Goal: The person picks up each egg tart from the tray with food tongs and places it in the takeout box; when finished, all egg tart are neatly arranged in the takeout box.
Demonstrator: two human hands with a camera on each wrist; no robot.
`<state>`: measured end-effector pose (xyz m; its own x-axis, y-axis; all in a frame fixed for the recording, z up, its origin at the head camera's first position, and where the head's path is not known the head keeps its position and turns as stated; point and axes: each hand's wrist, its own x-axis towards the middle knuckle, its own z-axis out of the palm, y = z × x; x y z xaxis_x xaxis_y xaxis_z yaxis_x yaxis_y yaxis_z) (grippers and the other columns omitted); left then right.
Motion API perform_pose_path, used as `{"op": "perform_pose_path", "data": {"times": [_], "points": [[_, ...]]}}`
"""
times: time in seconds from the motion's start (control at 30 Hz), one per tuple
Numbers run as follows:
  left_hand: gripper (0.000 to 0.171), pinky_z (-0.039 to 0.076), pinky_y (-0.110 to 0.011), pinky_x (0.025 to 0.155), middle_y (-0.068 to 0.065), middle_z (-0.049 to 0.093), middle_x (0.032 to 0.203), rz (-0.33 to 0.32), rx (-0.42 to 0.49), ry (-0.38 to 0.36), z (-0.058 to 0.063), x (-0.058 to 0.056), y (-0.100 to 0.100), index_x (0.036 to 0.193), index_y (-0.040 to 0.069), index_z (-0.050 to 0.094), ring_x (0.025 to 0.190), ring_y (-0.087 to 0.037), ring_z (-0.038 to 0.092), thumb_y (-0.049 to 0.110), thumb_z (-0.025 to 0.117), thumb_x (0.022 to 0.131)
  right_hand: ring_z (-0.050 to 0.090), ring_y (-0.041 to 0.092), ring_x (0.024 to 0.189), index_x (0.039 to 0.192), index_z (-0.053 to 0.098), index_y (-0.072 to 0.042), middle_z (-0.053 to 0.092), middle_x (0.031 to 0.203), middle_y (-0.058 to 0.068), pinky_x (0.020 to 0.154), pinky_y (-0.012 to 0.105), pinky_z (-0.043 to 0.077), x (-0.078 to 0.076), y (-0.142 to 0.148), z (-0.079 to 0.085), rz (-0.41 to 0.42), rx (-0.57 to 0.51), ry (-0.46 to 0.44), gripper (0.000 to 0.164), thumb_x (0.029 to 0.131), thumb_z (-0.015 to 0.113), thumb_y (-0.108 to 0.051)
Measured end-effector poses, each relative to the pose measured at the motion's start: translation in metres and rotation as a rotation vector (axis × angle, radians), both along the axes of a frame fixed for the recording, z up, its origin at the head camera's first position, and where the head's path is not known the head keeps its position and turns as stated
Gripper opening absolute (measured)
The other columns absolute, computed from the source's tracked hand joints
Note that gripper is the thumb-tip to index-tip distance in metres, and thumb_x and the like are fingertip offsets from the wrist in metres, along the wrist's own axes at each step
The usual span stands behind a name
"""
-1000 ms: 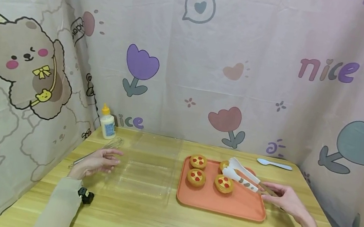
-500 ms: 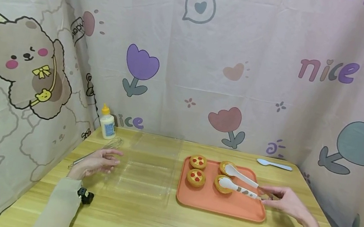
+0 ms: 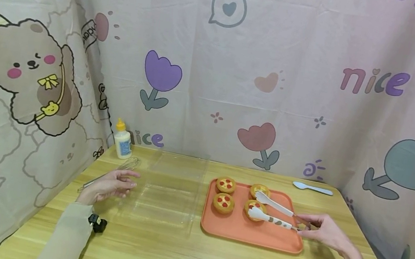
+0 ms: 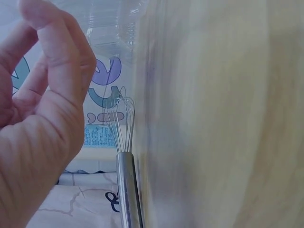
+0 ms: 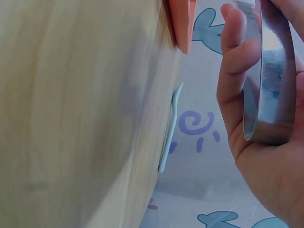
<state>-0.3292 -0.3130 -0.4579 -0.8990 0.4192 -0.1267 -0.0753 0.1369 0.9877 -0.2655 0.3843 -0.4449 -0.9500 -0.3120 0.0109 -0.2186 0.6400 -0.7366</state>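
In the head view my right hand [image 3: 326, 230] grips a pair of tongs [image 3: 275, 204] by their handles at the right side of an orange tray [image 3: 233, 231]. The tongs' two white arms stand apart, their tips over or against the back right tart [image 3: 259, 188] and the front right tart [image 3: 251, 205]; contact is unclear. Two more tarts [image 3: 223, 203] sit on the tray's left. The right wrist view shows the tongs' bent metal band [image 5: 279, 80] within my hand. My left hand [image 3: 111, 186], fingers loosely bent and holding nothing, hovers beside a clear plastic box [image 3: 166, 205].
A whisk [image 4: 125, 178] lies behind my left hand, with a yellow-capped bottle [image 3: 123, 144] farther back. At the back right lies a pale blue spoon [image 3: 312, 188]. Printed cloth [image 3: 214, 82] closes off the table's back and sides.
The tongs have turned and come down over the two right tarts, and their tips have shifted a little toward the front left since half a second ago. My left hand stays still.
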Motion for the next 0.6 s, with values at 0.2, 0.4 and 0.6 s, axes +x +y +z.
{"op": "perform_pose_path", "data": {"times": [0.2, 0.4, 0.6], "points": [[0.055, 0.058, -0.025, 0.065, -0.005, 0.063, 0.097, 0.006, 0.007, -0.015, 0.0015, 0.0011, 0.0015, 0.143, 0.0, 0.041, 0.076, -0.011, 0.062, 0.014, 0.064, 0.095, 0.049, 0.003, 0.076, 0.13, 0.062, 0.0, 0.061, 0.088, 0.006, 0.057, 0.021, 0.041, -0.0005, 0.0002, -0.001, 0.02, 0.003, 0.014, 0.055, 0.082, 0.079, -0.021], [0.061, 0.058, -0.026, 0.065, -0.004, 0.064, 0.094, 0.002, -0.004, -0.005, 0.0022, 0.0008, 0.0014, 0.146, -0.004, 0.034, 0.075, -0.01, 0.062, 0.014, 0.064, 0.096, 0.048, 0.003, 0.072, 0.128, 0.063, 0.002, 0.056, 0.08, 0.0, 0.054, 0.022, 0.04, -0.0012, 0.0001, -0.0009, 0.047, 0.013, 0.042, 0.054, 0.081, 0.08, -0.02], [0.06, 0.058, -0.025, 0.065, -0.004, 0.063, 0.095, 0.003, -0.001, -0.008, 0.0024, 0.0018, 0.002, 0.145, -0.004, 0.035, 0.075, -0.011, 0.062, 0.013, 0.063, 0.096, 0.047, 0.002, 0.068, 0.126, 0.063, 0.005, 0.055, 0.077, -0.001, 0.05, 0.022, 0.038, -0.0008, -0.0003, -0.0035, 0.089, 0.023, 0.052, 0.053, 0.081, 0.08, -0.019]]}}
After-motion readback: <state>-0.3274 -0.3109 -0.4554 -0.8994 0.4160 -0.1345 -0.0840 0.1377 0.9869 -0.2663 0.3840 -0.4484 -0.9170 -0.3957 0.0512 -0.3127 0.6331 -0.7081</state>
